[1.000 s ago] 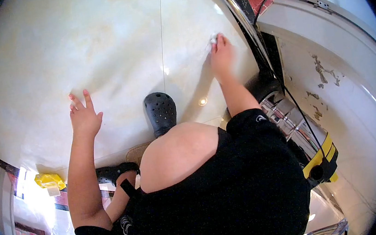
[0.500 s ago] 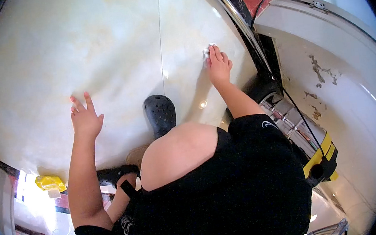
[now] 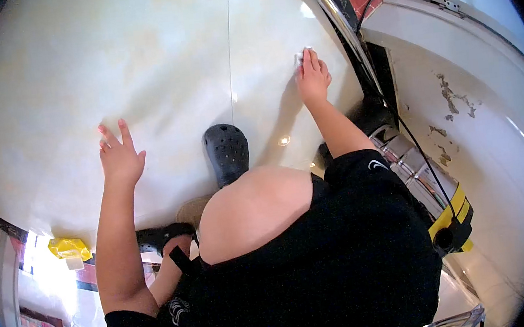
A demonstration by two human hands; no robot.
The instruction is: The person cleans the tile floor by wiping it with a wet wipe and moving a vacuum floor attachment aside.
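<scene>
My right hand (image 3: 314, 81) rests on the pale glossy tile floor (image 3: 159, 59), its fingertips pressing a small crumpled white wipe (image 3: 299, 59) against the surface. Most of the wipe is hidden beneath the fingers. On the other side, my left hand (image 3: 121, 159) is open with the fingers spread and holds nothing. Whether its fingertips touch the tiles, I cannot tell. Between the hands is a dark perforated clog (image 3: 227, 149) on one foot, below a bent bare knee.
A curved metal rail (image 3: 336, 13) borders the floor on the right. Beyond it stands a rack-like unit with a yellow end (image 3: 452, 219) and a black cable (image 3: 422, 161). A yellow packet (image 3: 69, 247) lies at lower left, near another dark clog (image 3: 157, 237).
My right hand has slid slightly up and to the right with the wipe. My left hand stays spread in nearly the same place. The view has shifted a little.
</scene>
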